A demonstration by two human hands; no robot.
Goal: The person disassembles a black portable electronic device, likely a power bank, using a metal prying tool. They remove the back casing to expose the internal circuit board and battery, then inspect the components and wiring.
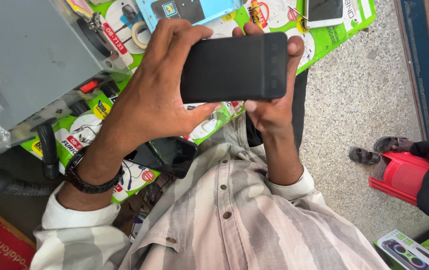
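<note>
Both my hands hold a flat black rectangular phone case (pixel 234 67) up in front of me, above the bench edge. My left hand (pixel 149 95), with a black watch on its wrist, grips the left end with fingers over the top edge and thumb underneath. My right hand (pixel 274 107) grips the right end, fingertips curling around its far side. Below my left hand a dark phone (pixel 167 155) lies screen up on the green printed mat (pixel 99 110).
A grey machine (pixel 34 50) with a red switch and black knobs stands at the left, a black hose below it. A blue packaged item (pixel 189 11) and a white phone (pixel 324 12) lie at the bench's far side. Another person sits on a red stool (pixel 402 175) at the right, on a speckled floor.
</note>
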